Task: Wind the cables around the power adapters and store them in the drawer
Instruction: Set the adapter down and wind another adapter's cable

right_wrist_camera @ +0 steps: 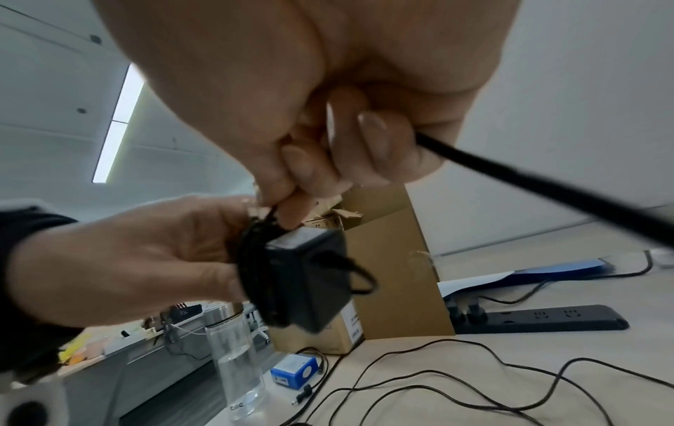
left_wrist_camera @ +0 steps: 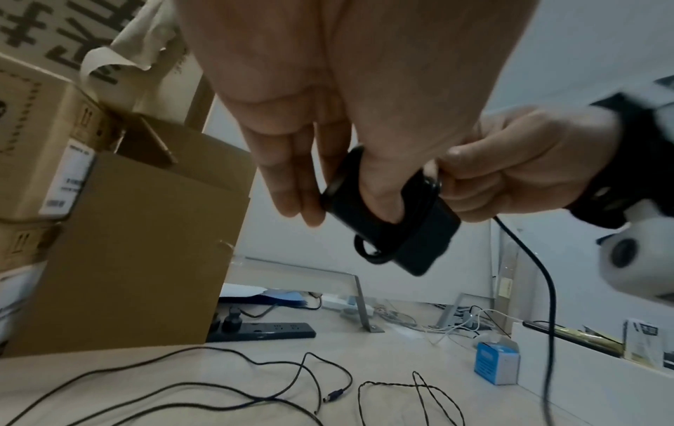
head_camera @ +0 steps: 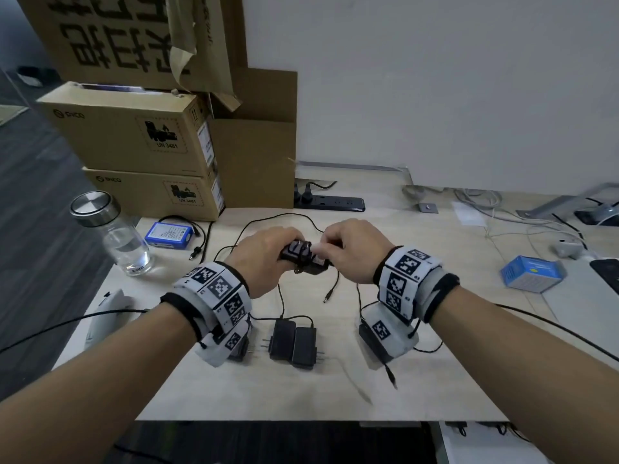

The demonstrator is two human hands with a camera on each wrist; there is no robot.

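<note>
Over pale bench (head_camera: 335, 390), left hand (head_camera: 264, 252) grips rigid, light adapter (head_camera: 303, 259); right hand (head_camera: 355, 246) fingers (right_wrist_camera: 383, 144) pinch its limp cable (left_wrist_camera: 540, 268); hold body, not prongs.

head downward, wrists close, upward-facing

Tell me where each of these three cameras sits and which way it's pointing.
Head: worn on the head, looking forward and down at the desk; both forearms and hands show, holding a black adapter.
Left wrist: under the left hand, looking along its fingers toward the adapter, the power strip and the right hand.
Right wrist: under the right hand, facing the left hand and water bottle.
Shared: all show the adapter, both hands and the power strip.
</note>
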